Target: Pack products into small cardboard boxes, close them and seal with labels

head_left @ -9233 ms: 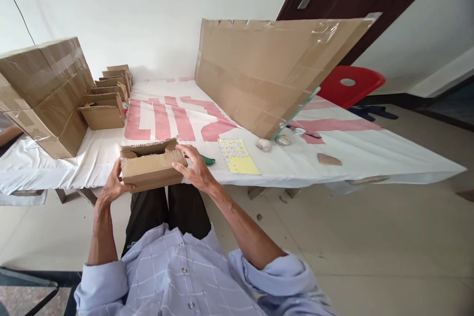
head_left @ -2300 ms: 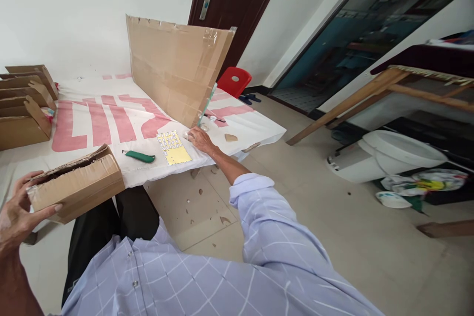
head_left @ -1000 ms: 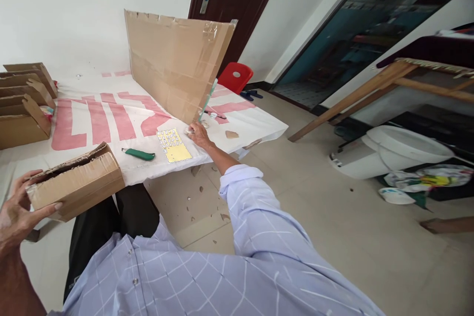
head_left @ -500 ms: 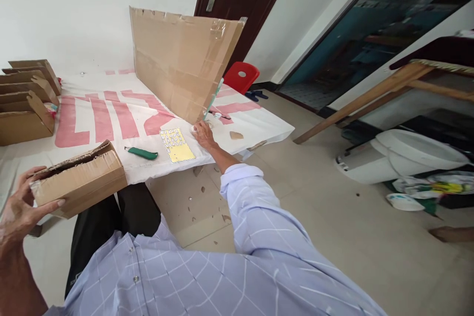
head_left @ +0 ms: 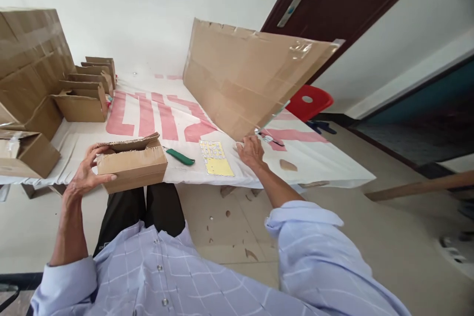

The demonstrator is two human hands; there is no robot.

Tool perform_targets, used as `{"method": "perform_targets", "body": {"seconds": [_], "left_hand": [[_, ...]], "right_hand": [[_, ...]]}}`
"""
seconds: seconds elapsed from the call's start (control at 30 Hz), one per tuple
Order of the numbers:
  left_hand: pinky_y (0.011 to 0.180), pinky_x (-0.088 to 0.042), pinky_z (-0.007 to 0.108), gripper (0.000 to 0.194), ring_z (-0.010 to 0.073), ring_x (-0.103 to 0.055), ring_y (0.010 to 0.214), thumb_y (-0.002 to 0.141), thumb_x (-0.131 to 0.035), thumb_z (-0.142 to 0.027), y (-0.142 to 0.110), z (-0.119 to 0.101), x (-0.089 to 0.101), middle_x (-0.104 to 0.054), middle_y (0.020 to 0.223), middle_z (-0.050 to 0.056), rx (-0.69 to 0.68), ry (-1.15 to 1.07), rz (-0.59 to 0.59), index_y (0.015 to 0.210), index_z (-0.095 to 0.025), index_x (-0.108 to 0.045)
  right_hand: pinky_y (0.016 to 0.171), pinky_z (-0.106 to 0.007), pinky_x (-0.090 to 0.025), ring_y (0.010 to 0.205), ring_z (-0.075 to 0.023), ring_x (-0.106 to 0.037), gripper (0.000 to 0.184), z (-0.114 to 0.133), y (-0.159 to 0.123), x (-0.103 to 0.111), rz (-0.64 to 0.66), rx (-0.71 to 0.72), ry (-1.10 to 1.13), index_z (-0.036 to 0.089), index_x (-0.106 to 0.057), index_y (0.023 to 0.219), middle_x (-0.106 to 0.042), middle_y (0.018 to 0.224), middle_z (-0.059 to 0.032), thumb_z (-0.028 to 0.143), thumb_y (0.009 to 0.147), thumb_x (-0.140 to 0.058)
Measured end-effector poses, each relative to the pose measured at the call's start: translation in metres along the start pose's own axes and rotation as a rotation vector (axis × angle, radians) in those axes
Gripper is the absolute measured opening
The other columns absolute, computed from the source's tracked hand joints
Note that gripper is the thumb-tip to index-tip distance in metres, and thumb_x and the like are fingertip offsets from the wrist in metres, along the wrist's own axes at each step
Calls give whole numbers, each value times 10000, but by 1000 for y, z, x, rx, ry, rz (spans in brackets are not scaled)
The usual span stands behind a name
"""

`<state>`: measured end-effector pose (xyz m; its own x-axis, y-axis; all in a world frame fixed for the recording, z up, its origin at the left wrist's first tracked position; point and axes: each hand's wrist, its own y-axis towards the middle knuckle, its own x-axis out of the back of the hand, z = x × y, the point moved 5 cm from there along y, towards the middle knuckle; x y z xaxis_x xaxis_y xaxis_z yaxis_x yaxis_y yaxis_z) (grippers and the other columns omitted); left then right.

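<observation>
My left hand grips the end of a small brown cardboard box, thumb along its near side and fingers over the top. The box has a torn, open upper edge and rests at the table's front edge above my legs. My right hand is on the table by the lower corner of a large upright cardboard panel. Its fingers are curled down, and what they hold is mostly hidden; a bit of something whitish shows beside them. Between the hands lie a green utility knife and a yellow sheet of small white stickers.
Open cardboard boxes stand in a row at the left, beside a larger carton and another box. A cardboard scrap lies right of my hand on the white-and-pink cloth. Behind the table is a red chair.
The view has swung left, bringing more boxes into sight. My left hand still holds the box, now more level at the table edge. My right hand stays by the panel's corner.
</observation>
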<state>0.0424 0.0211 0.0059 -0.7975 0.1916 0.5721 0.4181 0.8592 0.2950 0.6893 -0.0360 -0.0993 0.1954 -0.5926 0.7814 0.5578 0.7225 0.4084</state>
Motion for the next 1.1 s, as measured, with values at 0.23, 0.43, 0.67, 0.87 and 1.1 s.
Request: {"method": "perform_targets", "body": {"seconds": [0.23, 0.43, 0.67, 0.87, 1.1], "left_hand": [[1175, -587, 623, 1137, 499, -459, 1616, 649, -962, -822, -5, 15, -5, -414, 1743, 198, 0, -83, 23, 1587, -287, -604], [1202, -565, 639, 1265, 500, -443, 1621, 599, -970, -860, -13, 25, -9, -421, 1728, 189, 18, -152, 63, 1658, -313, -545], [1188, -573, 608, 1230, 472, -467, 1594, 673, -969, -799, -18, 30, -19, -439, 1700, 191, -49, -146, 94, 1690, -298, -491], [1206, -563, 599, 1208, 465, -428, 1625, 703, -1000, -666, -22, 28, -19, -420, 1713, 186, -54, -130, 102, 1714, -303, -449], [1208, -580, 599, 1085, 465, -488, 1589, 797, -896, -637, -25, 25, -18, -461, 1686, 197, -142, -82, 94, 1713, -269, -445]], "right_hand": [[981, -492, -649, 1135, -312, -735, 355, 199, -49, 10, 184, 531, 478, 261, -796, 1144, -756, 1243, -126, 517, 1112, -552], [1016, -550, -650, 1079, -307, -745, 206, 314, -133, 30, 356, 930, 564, 343, -837, 1204, -795, 1150, -74, 459, 1072, -731], [938, -563, -685, 1117, -319, -741, 305, 293, -171, 30, 272, 828, 556, 380, -793, 1335, -742, 1318, -97, 372, 1031, -768], [865, -519, -677, 980, -291, -729, 272, 293, -174, 34, 331, 762, 599, 349, -765, 1279, -752, 1063, -53, 387, 1011, -798], [841, -411, -570, 914, -235, -660, 142, 308, -234, 60, 146, 1227, 318, 243, -734, 1012, -757, 1026, -81, 136, 1065, -657]]}}
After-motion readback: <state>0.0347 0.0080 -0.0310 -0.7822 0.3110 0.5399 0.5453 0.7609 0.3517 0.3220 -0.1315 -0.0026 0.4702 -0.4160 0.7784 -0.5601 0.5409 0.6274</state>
